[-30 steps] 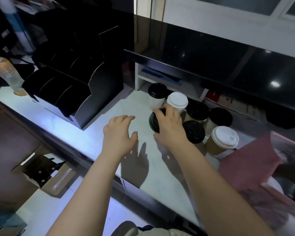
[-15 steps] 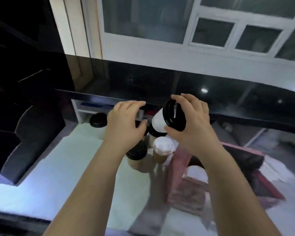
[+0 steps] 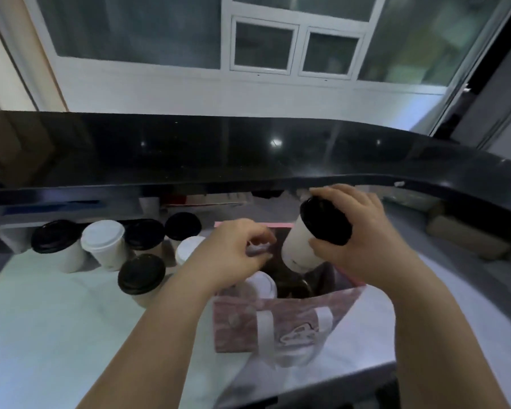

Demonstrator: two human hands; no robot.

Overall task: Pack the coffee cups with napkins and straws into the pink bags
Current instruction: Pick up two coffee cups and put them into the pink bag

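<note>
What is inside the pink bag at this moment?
A white-lidded cup stands inside the pink bag, with a dark round shape beside it, too dim to identify. The front wall hides everything lower.

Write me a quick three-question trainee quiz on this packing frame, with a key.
1. True or false: the tilted cup in the right hand has a white lid.
2. How many black-lidded cups stand on the counter left of the pink bag? A two, B four, C six.
3. What lid colour has the bagged cup nearest the left hand?
Key: 1 false, the lid is black; 2 B; 3 white.
</note>
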